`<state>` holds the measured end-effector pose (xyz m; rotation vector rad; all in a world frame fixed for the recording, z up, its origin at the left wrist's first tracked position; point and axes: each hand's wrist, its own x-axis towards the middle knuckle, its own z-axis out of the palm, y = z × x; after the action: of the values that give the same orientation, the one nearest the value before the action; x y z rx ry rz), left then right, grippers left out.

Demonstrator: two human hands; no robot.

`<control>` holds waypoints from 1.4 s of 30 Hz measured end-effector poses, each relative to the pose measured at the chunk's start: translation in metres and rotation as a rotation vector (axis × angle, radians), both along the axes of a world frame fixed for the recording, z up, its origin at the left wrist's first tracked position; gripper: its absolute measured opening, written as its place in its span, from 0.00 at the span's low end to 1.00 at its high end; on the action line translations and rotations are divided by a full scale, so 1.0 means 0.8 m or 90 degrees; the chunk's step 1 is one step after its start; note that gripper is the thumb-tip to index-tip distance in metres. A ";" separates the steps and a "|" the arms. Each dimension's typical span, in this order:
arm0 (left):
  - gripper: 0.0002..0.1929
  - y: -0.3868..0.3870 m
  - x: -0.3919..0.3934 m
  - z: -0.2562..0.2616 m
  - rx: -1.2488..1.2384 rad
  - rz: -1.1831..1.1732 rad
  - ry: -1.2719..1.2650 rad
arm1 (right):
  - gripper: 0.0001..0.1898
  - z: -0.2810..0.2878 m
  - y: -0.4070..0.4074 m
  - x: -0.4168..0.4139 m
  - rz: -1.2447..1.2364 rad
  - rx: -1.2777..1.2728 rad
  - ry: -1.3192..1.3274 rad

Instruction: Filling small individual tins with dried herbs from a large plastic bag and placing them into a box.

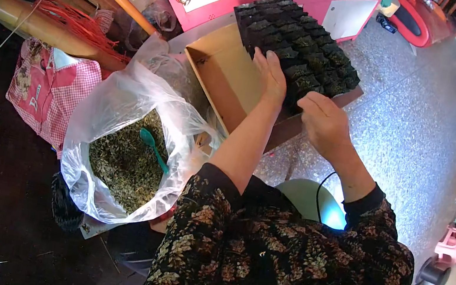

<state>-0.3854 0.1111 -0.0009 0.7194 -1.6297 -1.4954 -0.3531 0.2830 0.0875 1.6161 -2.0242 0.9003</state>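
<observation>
A dark slab of overlapping pouch-like pieces in rows (300, 42) lies tilted over an open cardboard box (221, 72). My left hand (271, 75) rests at its near left edge, fingers fairly straight; whether they grip it is hidden. At the near right edge, the curled fingers of my right hand (326, 117) close on the slab. To my left stands a clear plastic bag (121, 98), its mouth folded outward. Inside is a dry, crumbled green-brown plant material (120, 170), with a green plastic spoon (155, 149) lying on top.
A pink-and-white cabinet (241, 1) with a latch and chain stands behind the box. Left of the bag are a pink checked cloth (56, 97), thick bamboo poles (57, 35) and red plastic strips (73, 19). A round pale-green seat (304, 197) and a pink stool (450, 242) stand rightward.
</observation>
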 end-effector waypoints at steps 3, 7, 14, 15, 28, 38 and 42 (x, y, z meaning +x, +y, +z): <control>0.36 -0.001 0.029 0.045 -0.025 -0.059 -0.131 | 0.15 -0.014 -0.005 0.018 0.021 -0.050 -0.050; 0.31 -0.028 0.075 0.032 0.216 -0.001 0.061 | 0.22 -0.029 -0.047 0.044 0.119 -0.044 -0.255; 0.29 0.020 0.185 0.094 -0.169 -0.258 -0.021 | 0.35 -0.082 -0.089 -0.024 0.221 -0.029 -0.829; 0.24 0.003 0.206 0.044 -0.456 -0.144 -0.162 | 0.37 -0.040 -0.099 -0.004 0.204 0.003 -0.885; 0.10 0.023 0.220 0.039 -0.749 -0.242 -0.463 | 0.35 -0.080 -0.141 -0.029 0.195 0.020 -0.836; 0.05 0.018 0.217 0.031 -0.792 -0.195 -0.478 | 0.36 -0.113 -0.158 -0.080 0.178 0.105 -0.839; 0.05 0.019 0.218 0.034 -0.767 -0.217 -0.479 | 0.34 -0.091 -0.170 -0.050 0.110 0.081 -0.866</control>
<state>-0.2112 0.1263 0.0263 0.2778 -2.8461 -0.1451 -0.3933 0.1473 0.0147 1.3036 -2.7292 2.4289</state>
